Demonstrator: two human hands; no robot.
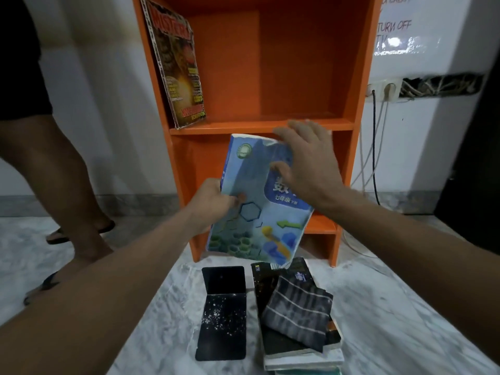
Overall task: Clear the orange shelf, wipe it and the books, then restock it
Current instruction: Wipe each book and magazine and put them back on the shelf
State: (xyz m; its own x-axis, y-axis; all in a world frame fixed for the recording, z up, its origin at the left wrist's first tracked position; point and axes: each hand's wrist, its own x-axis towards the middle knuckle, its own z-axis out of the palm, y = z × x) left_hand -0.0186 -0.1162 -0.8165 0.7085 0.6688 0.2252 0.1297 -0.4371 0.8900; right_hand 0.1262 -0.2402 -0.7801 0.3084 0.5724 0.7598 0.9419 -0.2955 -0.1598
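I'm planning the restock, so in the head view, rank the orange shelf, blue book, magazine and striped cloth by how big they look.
1. orange shelf
2. blue book, held nearer the camera
3. magazine and striped cloth: look about alike, and the cloth lies nearer, so unranked.

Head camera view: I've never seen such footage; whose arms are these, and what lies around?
No machine here: a camera worn on a person's head looks down at their arms. The left hand grips a blue book by its edge; the right hand lies open on its cover. Behind stands the orange shelf, one magazine leaning inside. On the floor lie a dark notebook and a stack of books with a striped cloth on top. Another person's legs stand at left.
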